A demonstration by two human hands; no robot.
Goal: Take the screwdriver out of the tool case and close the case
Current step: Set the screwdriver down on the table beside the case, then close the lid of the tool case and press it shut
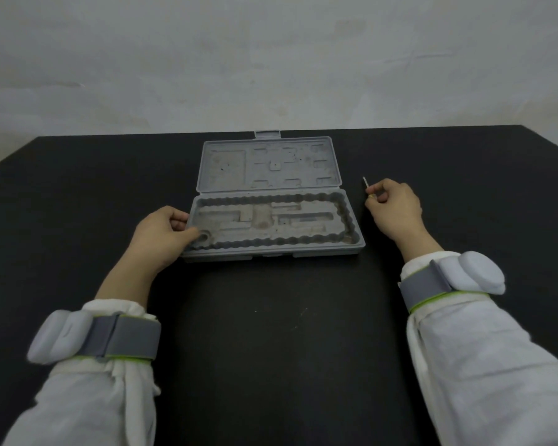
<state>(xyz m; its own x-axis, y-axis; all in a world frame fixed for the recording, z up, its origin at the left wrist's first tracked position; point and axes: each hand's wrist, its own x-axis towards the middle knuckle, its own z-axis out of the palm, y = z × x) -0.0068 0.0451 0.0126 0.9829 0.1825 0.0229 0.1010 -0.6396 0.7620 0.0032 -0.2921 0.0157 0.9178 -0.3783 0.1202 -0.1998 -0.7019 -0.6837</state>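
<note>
The screwdriver (367, 187) is already out of the tool case (273, 220) and is pinched between the fingertips of the right hand (395, 207), off at three o'clock from the case and clear of it; only a thin pale shaft and a yellowish bit of handle are seen above the fingers. The case lies open at the middle of the table (271, 333), its moulded tray apparently emptied and its lid (269, 164) laid back flat toward twelve o'clock, with a latch tab at the far edge. The left hand (163, 239) is set at the nine o'clock end of the tray, thumb over the rim and fingers curled against the side wall, so the case is gripped and steadied there. The removal step is judged done; closing remains. For that, the screwdriver would likely be set down at three o'clock, and the lid swung over toward six o'clock and pressed until the latch meets the front edge. The table surface is matte black and otherwise bare; a plain, slightly stained pale wall (271, 59) is seen behind it.
</note>
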